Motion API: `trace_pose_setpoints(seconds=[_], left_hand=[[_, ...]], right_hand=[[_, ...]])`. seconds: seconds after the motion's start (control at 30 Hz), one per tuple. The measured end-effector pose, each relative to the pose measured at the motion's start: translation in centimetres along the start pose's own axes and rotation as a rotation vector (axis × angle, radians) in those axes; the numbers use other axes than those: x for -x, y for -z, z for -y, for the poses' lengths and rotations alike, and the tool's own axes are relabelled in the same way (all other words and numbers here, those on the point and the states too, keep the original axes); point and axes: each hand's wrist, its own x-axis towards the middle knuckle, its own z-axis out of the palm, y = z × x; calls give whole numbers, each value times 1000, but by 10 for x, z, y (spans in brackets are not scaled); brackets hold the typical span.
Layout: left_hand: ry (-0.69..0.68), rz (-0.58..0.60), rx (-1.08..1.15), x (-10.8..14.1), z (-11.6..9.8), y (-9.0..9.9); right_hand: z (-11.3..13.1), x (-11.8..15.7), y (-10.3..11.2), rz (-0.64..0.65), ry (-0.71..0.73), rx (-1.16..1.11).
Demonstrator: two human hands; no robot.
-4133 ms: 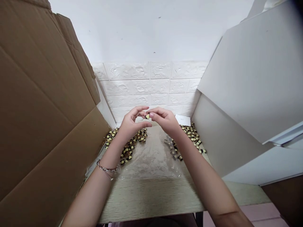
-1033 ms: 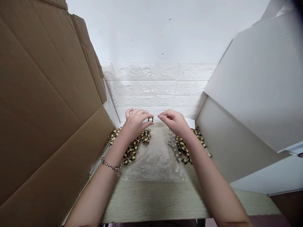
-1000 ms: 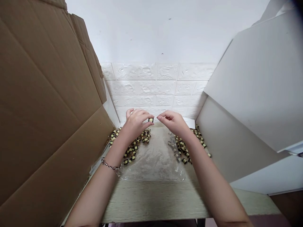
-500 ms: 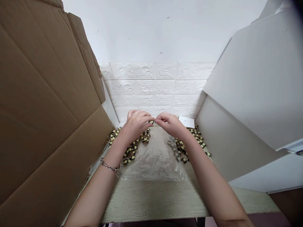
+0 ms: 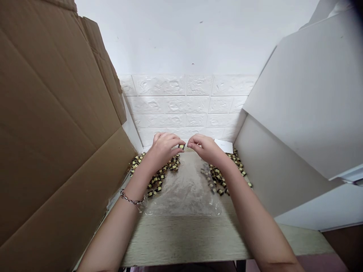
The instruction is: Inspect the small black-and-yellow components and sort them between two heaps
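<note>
A: What's around the desk (image 5: 187, 241)?
B: Cardboard (image 5: 56, 132) stands along its left edge, a white panel (image 5: 306, 94) along its right edge, and the wall (image 5: 170, 85) is behind the far edge.
A: And on it?
B: A clear bag (image 5: 184, 189) lies flat down the middle, stopping short of the near edge. There's a left heap (image 5: 155, 184) of small black-and-yellow parts toward the left edge and a right heap (image 5: 219, 175) toward the right, a few of its parts showing hazily through the plastic. A white card (image 5: 224, 146) sits by the far right corner.
A: Anything in the way?
B: The forearms. Each hides some of the heap beneath it, and the right wrist is close in front of the card.
A: How are the hands?
B: Both reach in from the near edge and are raised toward the far one. The left hand (image 5: 166, 149), bracelet (image 5: 132, 199) above its wrist, is palm down, pinching one part (image 5: 182, 146) between thumb and fingertips, over the bag's far end. The right hand (image 5: 204, 147) is curled, thumb against fingertips, just beside that part.
A: Holding anything?
B: Too small to tell.
</note>
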Motion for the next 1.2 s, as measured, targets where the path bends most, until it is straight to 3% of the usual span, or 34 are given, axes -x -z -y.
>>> trace_pose_setpoints(seconds=[0.43,0.9,1.2], left_hand=[[13,-56,16,1,2,-2],[43,-104,12,2,0,-2],[31,-126,9,3,0,-3]], right_hand=[[-9,1,12,-86,-32,89],[-1,5,16,-72,-43,-63],[0,6,15,-116,-10,-10]])
